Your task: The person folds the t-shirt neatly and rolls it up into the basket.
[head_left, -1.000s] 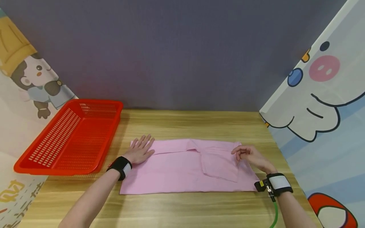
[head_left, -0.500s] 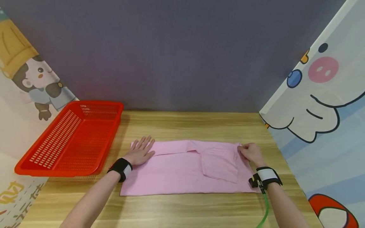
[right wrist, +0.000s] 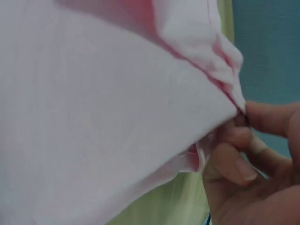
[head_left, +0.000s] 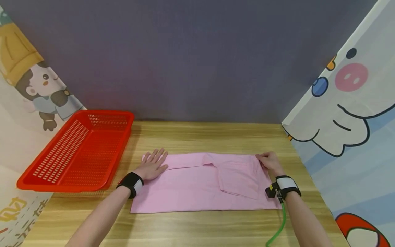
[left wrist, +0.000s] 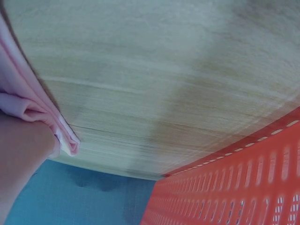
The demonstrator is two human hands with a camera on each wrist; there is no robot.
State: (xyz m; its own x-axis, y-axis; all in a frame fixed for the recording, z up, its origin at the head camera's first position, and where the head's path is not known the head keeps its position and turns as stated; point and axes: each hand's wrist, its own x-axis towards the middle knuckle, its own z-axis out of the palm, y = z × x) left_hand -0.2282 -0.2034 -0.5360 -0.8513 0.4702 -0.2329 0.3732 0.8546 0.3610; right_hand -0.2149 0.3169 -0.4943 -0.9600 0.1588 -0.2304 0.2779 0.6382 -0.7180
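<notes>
A folded pink shirt (head_left: 185, 192) lies lengthwise on the wooden table, with a square sleeve-like flap (head_left: 237, 180) turned down on its right part. My left hand (head_left: 150, 168) rests flat on its far left corner, fingers spread. At the far right corner my right hand (head_left: 271, 163) pinches the fabric. Close up in the right wrist view, the thumb and curled fingers of that hand (right wrist: 262, 154) grip the gathered cloth edge. The left wrist view catches only part of the left hand (left wrist: 21, 154) beside the layered shirt edge (left wrist: 42, 110); its fingertips are hidden there.
A red perforated plastic basket (head_left: 118, 151) stands on the left, its side close to my left forearm. The wooden table (head_left: 197, 228) ends at a dark panel (head_left: 197, 61) behind. Printed cartoon panels stand at both sides. A green cable (head_left: 279, 228) hangs from the right wrist strap.
My right hand has moved from above the flap to the shirt's far right corner and taken hold of it. The left hand has stayed flat in place.
</notes>
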